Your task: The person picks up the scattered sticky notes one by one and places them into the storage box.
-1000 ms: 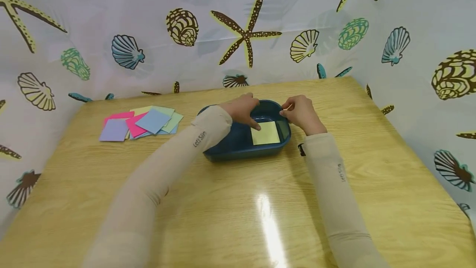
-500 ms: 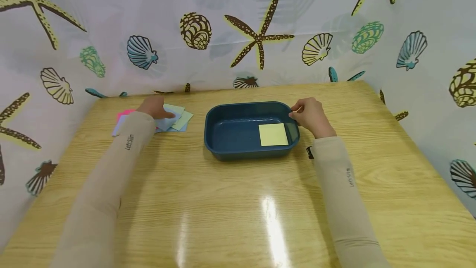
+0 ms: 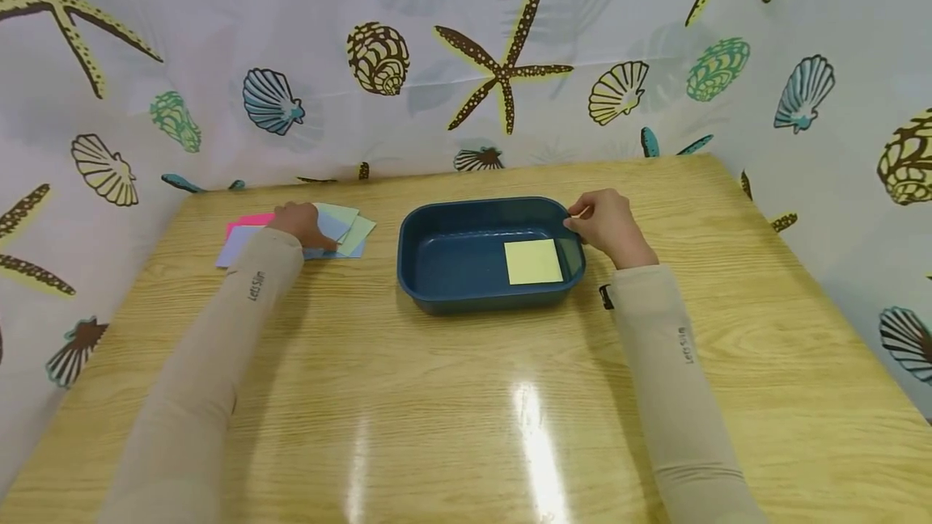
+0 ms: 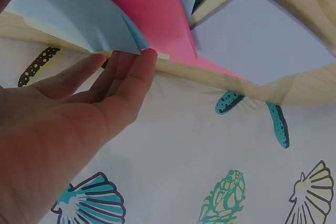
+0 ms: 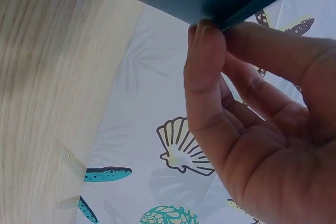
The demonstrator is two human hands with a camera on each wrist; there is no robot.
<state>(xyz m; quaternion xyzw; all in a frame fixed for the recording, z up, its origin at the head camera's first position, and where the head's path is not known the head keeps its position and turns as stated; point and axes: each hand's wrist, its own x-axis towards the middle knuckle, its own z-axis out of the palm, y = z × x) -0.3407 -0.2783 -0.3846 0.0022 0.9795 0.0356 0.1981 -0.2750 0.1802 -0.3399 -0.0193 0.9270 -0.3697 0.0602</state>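
Dark blue tray (image 3: 451, 261): shallow, rectangular, rounded corners, sits flat on the bench mid-frame. Right hand (image 3: 607, 225) pinches its far right corner rim between thumb and fingers (image 5: 206, 51).

Pale yellow note (image 3: 533, 261): square, lies flat on the tray floor, in the right half near the right wall.

Paper stack (image 3: 342, 229): loose fan of square sheets left of the tray, well apart from it, near the bench's far edge. Colours visible: pink (image 4: 152, 9), lavender (image 4: 262, 40), light blue (image 4: 73, 14), pale green. Sheets overlap unevenly. Left hand (image 3: 300, 223) rests on the stack; fingers (image 4: 126, 72) lift the light blue sheet's edge, so it curls up.
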